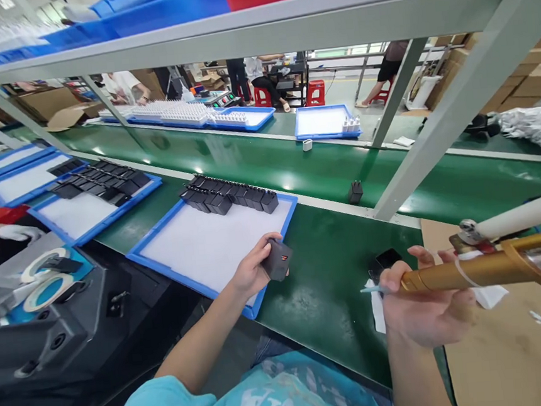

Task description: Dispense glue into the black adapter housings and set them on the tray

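Note:
In my left hand (253,267) is a black plug-in power adapter (278,259), gripped with the fingers around its side and a small orange mark on the face toward me. It is over the right edge of a blue tray (172,271) with a white liner. Black adapters (225,194) stand in rows along that tray's far side. My right hand (425,316) is turned palm up, its fingers curled about the narrow end of a gold cylindrical tool (482,271). A thin light-blue tip (371,289) sticks out past the fingertips. The thumb is blurred.
One black adapter (355,192) stands on the green conveyor (296,169). Grey shelf posts (450,92) rise before me. Cardboard (515,346) lies at right, with a dark object (388,258) nearby. Another tray (141,192) and a co-worker's gloved hand (20,232) are at left.

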Tool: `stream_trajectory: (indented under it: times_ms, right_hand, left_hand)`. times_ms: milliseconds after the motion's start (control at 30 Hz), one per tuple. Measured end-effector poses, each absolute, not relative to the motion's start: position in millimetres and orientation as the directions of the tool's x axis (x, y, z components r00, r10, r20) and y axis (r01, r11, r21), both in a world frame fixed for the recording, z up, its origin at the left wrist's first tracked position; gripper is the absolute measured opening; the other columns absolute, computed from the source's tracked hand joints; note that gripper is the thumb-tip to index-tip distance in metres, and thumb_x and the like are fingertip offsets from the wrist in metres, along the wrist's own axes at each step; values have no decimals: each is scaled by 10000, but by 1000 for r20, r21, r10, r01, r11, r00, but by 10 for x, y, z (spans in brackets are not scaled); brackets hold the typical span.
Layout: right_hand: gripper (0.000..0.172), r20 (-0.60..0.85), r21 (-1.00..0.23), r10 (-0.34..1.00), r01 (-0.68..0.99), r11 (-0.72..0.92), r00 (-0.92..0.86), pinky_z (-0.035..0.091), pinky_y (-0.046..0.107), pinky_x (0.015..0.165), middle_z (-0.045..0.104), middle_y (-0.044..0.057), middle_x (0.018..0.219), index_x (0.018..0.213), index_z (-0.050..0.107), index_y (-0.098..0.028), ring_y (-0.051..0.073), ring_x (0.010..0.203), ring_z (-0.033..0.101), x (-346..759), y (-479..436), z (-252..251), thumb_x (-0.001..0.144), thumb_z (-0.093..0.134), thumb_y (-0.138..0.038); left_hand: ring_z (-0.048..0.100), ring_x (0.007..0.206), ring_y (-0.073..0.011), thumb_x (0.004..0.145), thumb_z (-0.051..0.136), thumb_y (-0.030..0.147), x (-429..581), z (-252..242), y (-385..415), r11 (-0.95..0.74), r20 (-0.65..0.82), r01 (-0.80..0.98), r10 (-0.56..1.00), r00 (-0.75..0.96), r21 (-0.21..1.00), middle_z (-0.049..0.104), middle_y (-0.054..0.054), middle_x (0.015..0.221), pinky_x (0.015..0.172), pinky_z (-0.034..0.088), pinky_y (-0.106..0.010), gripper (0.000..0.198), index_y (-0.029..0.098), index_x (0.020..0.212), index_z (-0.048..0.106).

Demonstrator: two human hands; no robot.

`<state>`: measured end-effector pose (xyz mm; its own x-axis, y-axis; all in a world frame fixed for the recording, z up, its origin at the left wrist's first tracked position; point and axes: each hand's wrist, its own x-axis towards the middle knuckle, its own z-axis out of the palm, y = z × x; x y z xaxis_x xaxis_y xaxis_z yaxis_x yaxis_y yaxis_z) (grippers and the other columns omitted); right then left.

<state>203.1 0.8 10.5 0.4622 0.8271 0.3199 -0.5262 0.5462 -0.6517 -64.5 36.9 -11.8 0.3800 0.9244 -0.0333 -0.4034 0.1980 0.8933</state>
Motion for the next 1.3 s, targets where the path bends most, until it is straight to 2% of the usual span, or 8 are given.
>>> stream_trajectory:
  times_ms: [133,200,267,633,800,900,1067,1300]
  right_hand:
    - [420,300,-655,822,-523,546,483,433,320,399,627,24,1002,1090,599,-242,124,444,557,2027,5,107,781,521,-516]
    - [426,286,-656,822,-525,543,492,430,318,403,626,20,1004,1090,604,-242,121,446,555,2025,7,107,776,517,-516]
    - [430,279,-658,826,-529,536,490,427,315,405,627,16,1000,1084,609,-246,117,444,550,2025,12,102,771,516,-526]
    - [401,322,-664,825,-509,547,465,435,317,429,591,19,1036,1089,615,-255,106,459,551,1996,-4,100,822,484,-525]
    - [376,343,-658,821,-507,557,457,443,313,430,579,22,1084,1125,591,-278,104,475,566,1965,-16,90,854,442,-492]
    - [381,337,-667,817,-494,558,468,456,319,439,568,32,1133,1159,556,-284,103,484,568,1954,-14,80,855,441,-484]
    - [363,347,-686,806,-457,566,479,452,301,439,561,37,1134,1138,555,-292,85,482,553,1931,-15,89,856,438,-488]
    - [345,354,-681,813,-469,562,461,460,285,444,555,27,1110,1107,573,-287,77,491,562,1917,-29,127,854,459,-492]
  left_hand:
    - [605,828,-188,949,447,445,-955,-113,627,-167,107,280,970,218,945,607,-46,980,740,488,-308,338,240,1208,517]
    - [577,935,-221,963,420,389,-1142,-147,881,-269,235,748,960,154,607,611,-70,1039,850,454,-344,337,234,1236,541]
    - [540,990,-280,955,424,358,-1340,-186,1179,-180,322,945,943,87,273,611,-114,998,898,408,-412,335,211,1206,590]
    - [423,1168,-380,889,521,320,-1846,-317,1777,-73,548,994,836,19,77,498,-202,1269,955,320,-503,302,158,1131,603]
    - [443,1221,-321,875,574,415,-1227,-84,1951,-365,671,918,721,171,158,511,-168,1297,1044,328,-469,433,159,1219,518]
    - [420,1287,-293,846,620,436,-481,14,2173,-526,519,811,783,344,257,488,-139,1358,1071,349,-419,581,188,1337,434]
    - [447,1300,-332,766,718,442,454,-113,2592,-368,180,825,930,322,428,433,-178,1441,959,447,-390,832,184,1445,311]
    - [651,987,-279,773,708,362,478,-93,2694,-282,53,826,954,294,489,659,-149,1148,801,495,-334,623,147,1304,463]
